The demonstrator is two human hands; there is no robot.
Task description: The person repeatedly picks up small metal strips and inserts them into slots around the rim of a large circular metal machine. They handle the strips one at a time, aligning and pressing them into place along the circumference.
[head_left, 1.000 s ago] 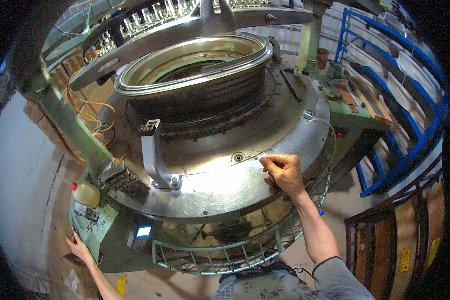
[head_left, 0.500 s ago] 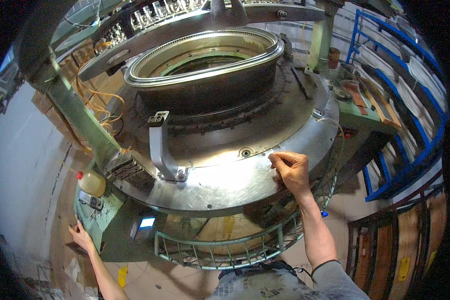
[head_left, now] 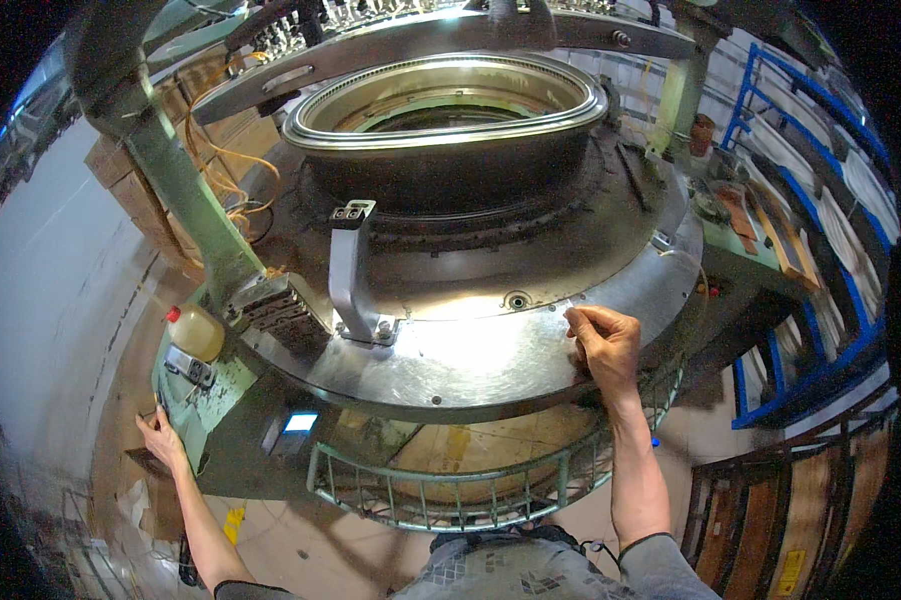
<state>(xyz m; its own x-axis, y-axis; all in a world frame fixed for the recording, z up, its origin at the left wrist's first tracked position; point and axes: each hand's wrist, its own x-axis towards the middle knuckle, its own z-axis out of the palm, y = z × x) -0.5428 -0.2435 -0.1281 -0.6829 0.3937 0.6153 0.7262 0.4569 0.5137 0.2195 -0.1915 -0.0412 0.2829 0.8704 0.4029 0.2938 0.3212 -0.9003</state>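
My grey-sleeved right hand lay on silver steel plate, green frame, yellow bottle red-capped, blue racks.

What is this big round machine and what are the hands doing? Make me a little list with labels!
machine: large round grey metal machine with a shiny steel ring on top
right hand: fingers pinched, resting on the flat silver metal plate
left hand: touching the green side panel low on the left
nearby: small yellowish plastic bottle with red cap, lit blue screen
below: green wire guard rail
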